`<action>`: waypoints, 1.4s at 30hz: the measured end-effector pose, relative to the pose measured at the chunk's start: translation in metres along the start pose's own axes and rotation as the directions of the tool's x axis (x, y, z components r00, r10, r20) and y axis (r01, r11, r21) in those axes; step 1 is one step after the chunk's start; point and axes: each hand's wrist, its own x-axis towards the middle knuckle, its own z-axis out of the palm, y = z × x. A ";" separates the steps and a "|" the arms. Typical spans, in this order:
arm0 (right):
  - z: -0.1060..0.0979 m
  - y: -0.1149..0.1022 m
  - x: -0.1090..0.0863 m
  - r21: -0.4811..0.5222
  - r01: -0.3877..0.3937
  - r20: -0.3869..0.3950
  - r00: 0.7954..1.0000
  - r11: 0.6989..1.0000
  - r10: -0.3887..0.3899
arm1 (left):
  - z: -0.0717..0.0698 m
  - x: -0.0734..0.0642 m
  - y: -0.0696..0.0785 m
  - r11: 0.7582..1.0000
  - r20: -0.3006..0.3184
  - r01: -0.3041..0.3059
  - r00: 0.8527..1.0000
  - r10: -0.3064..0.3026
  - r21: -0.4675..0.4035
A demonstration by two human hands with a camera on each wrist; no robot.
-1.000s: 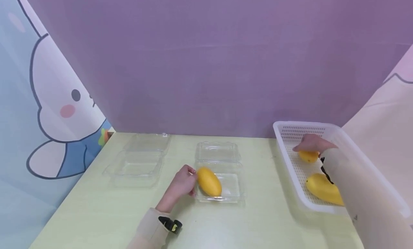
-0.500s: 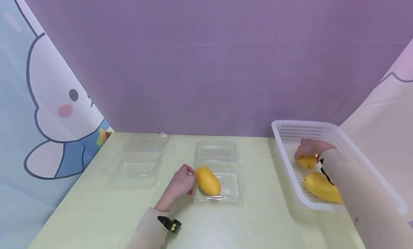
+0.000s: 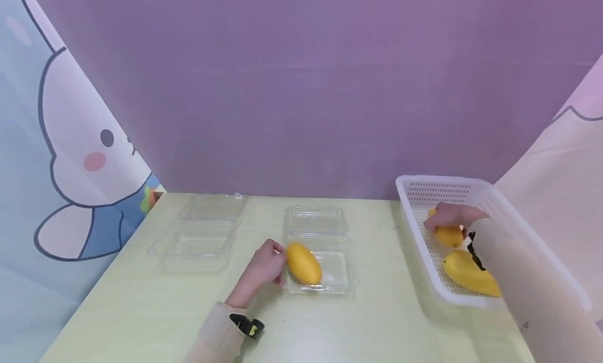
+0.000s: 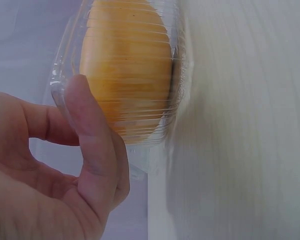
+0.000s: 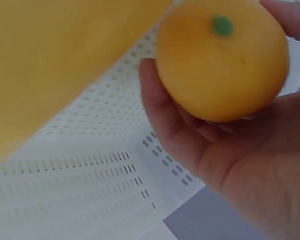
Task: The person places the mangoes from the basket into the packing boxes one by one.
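In the head view, my left hand point(image 3: 266, 263) pinches the left rim of a clear plastic clamshell box point(image 3: 336, 271), which stands with its lid folded back. An orange-yellow mango point(image 3: 303, 263) lies tilted inside the box, along its left side. The left wrist view shows the thumb and fingers at the box's rim, with the mango behind the ribbed wall. Inside the white basket, my right hand point(image 3: 449, 215) grips a second mango point(image 5: 222, 65) with a green stem spot, fingers and thumb curled around its sides.
The white perforated basket point(image 3: 425, 250) stands at the right and also holds a larger, elongated yellow fruit point(image 3: 468, 273), partly hidden by the right sleeve. Another clear clamshell box point(image 3: 200, 240), lid back, sits at the left. A purple panel point(image 3: 292, 101) rises behind the table point(image 3: 320, 331).
My right hand has shifted slightly nearer within the basket, and more of the mango it grips now shows. The left hand and its box hold still, while the head view has shifted slightly.
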 end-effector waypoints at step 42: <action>-0.002 -0.046 -0.050 0.140 0.287 -0.192 0.947 0.948 -0.258 | -0.001 0.002 -0.002 1.000 0.010 -0.004 1.000 0.004 -0.016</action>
